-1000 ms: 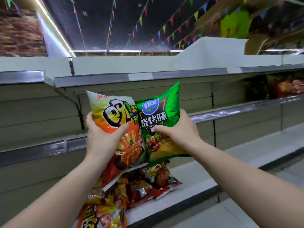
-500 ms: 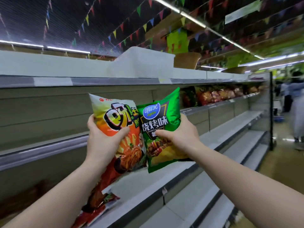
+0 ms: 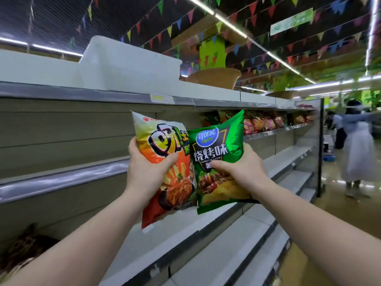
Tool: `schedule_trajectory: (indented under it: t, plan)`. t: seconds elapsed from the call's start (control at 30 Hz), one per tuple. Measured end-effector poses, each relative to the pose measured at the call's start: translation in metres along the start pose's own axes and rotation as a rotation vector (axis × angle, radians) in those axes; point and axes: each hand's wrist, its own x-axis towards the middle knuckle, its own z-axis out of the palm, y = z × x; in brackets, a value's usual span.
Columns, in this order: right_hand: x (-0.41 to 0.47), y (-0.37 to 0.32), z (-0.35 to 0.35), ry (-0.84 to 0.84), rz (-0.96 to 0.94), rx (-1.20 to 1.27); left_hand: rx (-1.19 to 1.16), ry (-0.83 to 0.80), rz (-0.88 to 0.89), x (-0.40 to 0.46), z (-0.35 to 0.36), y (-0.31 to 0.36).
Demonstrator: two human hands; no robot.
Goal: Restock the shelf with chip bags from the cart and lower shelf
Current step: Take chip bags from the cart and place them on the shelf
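Note:
My left hand [image 3: 147, 172] grips an orange and yellow chip bag [image 3: 165, 141] by its left edge, thumb across the front. Beside it, my right hand [image 3: 239, 170] grips a green barbecue chip bag [image 3: 216, 145] by its right edge. Both bags are held upright at chest height, side by side and overlapping a little, in front of the grey shelf unit. Its middle shelf [image 3: 61, 178] runs behind them. Further right on that shelf stands a row of chip bags [image 3: 261, 122]. Blurred bags [image 3: 24, 248] lie on the lower shelf at the far left.
Lower shelves [image 3: 226, 234] step down towards the aisle on the right. A white box [image 3: 127, 65] and a brown basket [image 3: 214, 77] sit on the top shelf. A person in a white skirt [image 3: 358, 149] stands in the aisle at the far right.
The view has swung right along the aisle, so the pile of bags on the lower shelf has slid off to the left. Both hands still hold their bags the same way.

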Motion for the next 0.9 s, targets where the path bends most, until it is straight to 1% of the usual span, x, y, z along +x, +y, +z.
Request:
schedule_trajectory:
  t: [0.33,0.53,0.63,0.77,0.9]
  plan:
    - [0.113,0.063,-0.003,0.093,0.016,0.015,-0.039,-0.066,0.018,0.078,0.109,-0.026]
    - [0.201,0.087,-0.004,0.122,0.039,0.033,-0.15,-0.124,-0.09,0.15,0.169,-0.04]
    - [0.243,0.099,-0.004,0.146,0.05,0.053,-0.165,-0.129,-0.097,0.182,0.195,-0.044]
    - [0.292,0.124,-0.001,0.097,0.083,0.117,-0.169,-0.109,-0.145,0.209,0.225,-0.054]
    - [0.341,0.151,0.002,-0.021,0.1,0.191,-0.208,-0.047,-0.201,0.233,0.253,-0.072]
